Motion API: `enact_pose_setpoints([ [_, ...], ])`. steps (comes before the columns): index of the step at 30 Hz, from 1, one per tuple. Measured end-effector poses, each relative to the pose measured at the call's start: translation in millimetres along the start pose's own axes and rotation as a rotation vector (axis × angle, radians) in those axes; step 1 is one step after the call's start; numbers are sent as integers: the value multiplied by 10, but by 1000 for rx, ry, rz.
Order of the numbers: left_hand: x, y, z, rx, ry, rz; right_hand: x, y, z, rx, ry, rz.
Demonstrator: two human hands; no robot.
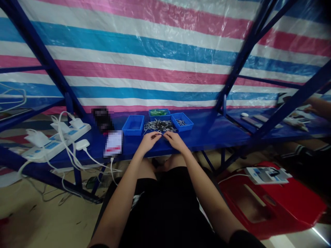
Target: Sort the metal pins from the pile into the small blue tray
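My left hand (150,142) and my right hand (174,140) meet at the front of the blue table, fingertips pinched. Between them runs a thin, light stick-like piece (160,134), too small to name exactly; both hands grip it. Just behind lies a loose pile of thin black and silvery-white sticks (159,125). To the right of the pile a blue tray (186,127) holds several similar sticks. Behind the pile stands a blue tray (159,117) with green contents. At the left, another blue tray (133,132) shows only its bare bottom.
A charging phone (113,143) and a blurred dark object (102,120) lie left. Beyond them is a power strip (55,143) with white cables. Blue frame bars (239,65) slant up on the right. A red stool (284,196) stands low right; another person's arm (320,105) shows far right.
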State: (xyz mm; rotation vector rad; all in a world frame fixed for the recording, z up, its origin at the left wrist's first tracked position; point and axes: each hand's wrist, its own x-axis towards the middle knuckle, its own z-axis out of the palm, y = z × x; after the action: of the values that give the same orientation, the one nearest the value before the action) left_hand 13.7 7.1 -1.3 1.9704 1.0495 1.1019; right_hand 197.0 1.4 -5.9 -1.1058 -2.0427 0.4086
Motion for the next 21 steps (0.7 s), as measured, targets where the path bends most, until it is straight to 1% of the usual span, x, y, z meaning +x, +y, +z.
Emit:
enact_pose_setpoints([
  [4, 5, 6, -12, -16, -20, 24, -14, -7, 2, -71, -72, -44],
  [7, 7, 14, -15, -21, -20, 44, -20, -19, 4, -69, -90, -52],
  [9, 5, 16, -10, -56, 12, 27, -19, -29, 5, -11, -69, -15],
  [11, 0, 13, -2, -89, 44, 3, -16, -41, 2, 69, -14, 33],
  [14, -9, 5, 4, -93, 10, -13, -14, -59, -8, 154, 52, 55],
  [17, -13, -7, 4, -32, -26, -17, -17, -72, -22, 185, 61, 46],
  [21, -10, -13, -2, 57, -4, -14, -23, -71, -33, 168, 35, 6],
])
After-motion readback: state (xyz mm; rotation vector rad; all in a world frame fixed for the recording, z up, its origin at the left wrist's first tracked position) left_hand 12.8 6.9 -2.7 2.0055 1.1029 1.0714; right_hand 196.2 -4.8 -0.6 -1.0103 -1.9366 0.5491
